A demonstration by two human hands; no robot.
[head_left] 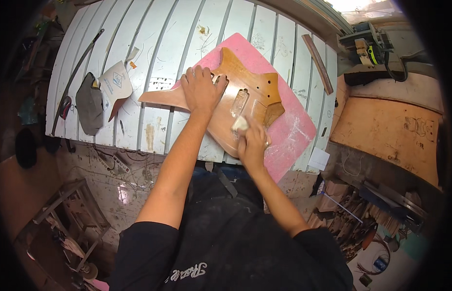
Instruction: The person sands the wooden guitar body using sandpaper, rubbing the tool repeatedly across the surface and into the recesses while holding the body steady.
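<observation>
A wooden guitar body point(221, 123) with cutouts and holes lies on a pink pad point(294, 150) atop a white slatted table point(192, 19). My left hand point(200, 92) rests on the upper left of the body, fingers stretched out beside a cutout. Lower right, my right hand point(252, 143) is closed around a small pale pad or block point(240, 123) on the wood's surface, slightly blurred. Whitish dust shows on the pink pad's right side.
On the table are a grey cloth point(90, 111), torn paper point(114, 85), a long dark bar point(78, 80), a wooden strip point(318, 63) and white paper point(318, 157). A machine point(364, 48) and plywood panel point(386, 136) stand right; a metal frame point(75, 213) is lower left.
</observation>
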